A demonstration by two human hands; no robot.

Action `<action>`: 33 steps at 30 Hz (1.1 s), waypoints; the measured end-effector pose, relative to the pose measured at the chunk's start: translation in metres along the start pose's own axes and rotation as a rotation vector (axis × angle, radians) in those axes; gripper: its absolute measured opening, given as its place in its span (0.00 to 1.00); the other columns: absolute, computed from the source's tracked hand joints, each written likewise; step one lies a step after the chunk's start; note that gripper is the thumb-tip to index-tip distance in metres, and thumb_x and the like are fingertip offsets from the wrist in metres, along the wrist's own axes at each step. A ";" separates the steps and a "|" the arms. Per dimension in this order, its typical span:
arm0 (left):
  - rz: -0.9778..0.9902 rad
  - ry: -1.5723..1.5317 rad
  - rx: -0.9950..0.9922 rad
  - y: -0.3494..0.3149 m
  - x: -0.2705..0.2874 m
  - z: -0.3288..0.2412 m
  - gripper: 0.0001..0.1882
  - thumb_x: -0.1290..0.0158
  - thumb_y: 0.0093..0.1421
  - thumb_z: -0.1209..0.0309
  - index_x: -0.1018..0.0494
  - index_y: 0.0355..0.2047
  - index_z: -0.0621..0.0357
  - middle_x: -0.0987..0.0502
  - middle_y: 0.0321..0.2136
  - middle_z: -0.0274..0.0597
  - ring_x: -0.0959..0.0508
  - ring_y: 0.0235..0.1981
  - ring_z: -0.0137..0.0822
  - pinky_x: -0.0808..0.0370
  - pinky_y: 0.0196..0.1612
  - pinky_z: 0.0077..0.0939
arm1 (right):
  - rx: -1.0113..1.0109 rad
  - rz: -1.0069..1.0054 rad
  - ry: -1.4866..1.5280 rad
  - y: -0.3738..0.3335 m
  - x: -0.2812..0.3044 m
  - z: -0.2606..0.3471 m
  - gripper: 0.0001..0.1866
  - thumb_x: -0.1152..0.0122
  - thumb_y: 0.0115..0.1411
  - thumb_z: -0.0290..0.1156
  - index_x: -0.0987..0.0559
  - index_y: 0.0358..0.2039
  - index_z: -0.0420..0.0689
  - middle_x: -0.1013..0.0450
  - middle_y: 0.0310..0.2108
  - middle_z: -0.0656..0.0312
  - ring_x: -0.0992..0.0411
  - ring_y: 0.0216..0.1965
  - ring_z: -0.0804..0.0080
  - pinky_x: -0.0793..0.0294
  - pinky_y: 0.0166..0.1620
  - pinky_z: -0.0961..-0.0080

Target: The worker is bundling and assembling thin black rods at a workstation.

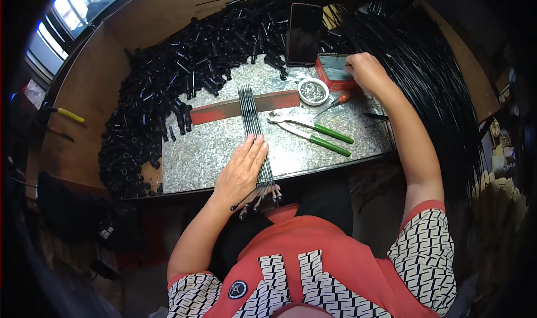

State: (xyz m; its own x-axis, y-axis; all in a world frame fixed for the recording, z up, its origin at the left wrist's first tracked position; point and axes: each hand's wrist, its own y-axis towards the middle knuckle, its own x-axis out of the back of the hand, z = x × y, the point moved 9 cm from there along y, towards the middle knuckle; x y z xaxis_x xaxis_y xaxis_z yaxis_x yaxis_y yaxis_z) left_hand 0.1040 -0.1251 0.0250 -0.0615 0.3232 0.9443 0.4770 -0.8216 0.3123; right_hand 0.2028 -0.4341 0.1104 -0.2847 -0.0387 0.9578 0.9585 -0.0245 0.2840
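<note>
My left hand (239,171) lies flat with its fingers stretched out over a row of thin black cables (248,106). The cables' far ends rest across a reddish-brown bar (215,110), while their near ends, with small metallic-looking fittings, hang past the table's front edge. At the far right, my right hand (367,71) is at a red tray (337,85) with a greyish inside. Its fingers are curled together, and whatever they hold is hidden. Beside that tray stand a white dish (314,103) of small metal pieces and a red-handled screwdriver (342,98).
Green-handled pincers (330,137) lie on the speckled tabletop (196,161). Black tubular parts (168,77) are heaped along the left and back. A phone (304,35) stands upright behind the dish. Long black cables (433,88) fill the right side. A yellow-handled tool (70,115) is at far left.
</note>
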 end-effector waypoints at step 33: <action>0.101 -0.125 0.096 0.004 0.008 0.002 0.54 0.38 0.43 0.41 0.44 0.63 0.63 0.46 0.64 0.57 0.52 0.66 0.61 0.50 0.66 0.55 | 0.605 -0.153 0.099 0.005 -0.060 0.170 0.09 0.49 0.55 0.30 0.23 0.35 0.45 0.28 0.32 0.56 0.26 0.39 0.59 0.24 0.37 0.64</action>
State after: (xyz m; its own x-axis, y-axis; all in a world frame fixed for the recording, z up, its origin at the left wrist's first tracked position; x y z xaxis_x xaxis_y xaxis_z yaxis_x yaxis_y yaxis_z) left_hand 0.1073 -0.1249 0.0333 0.0974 0.3020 0.9483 0.5567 -0.8063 0.1997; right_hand 0.2267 -0.2623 0.0623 -0.3911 -0.1721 0.9041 0.7361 0.5311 0.4195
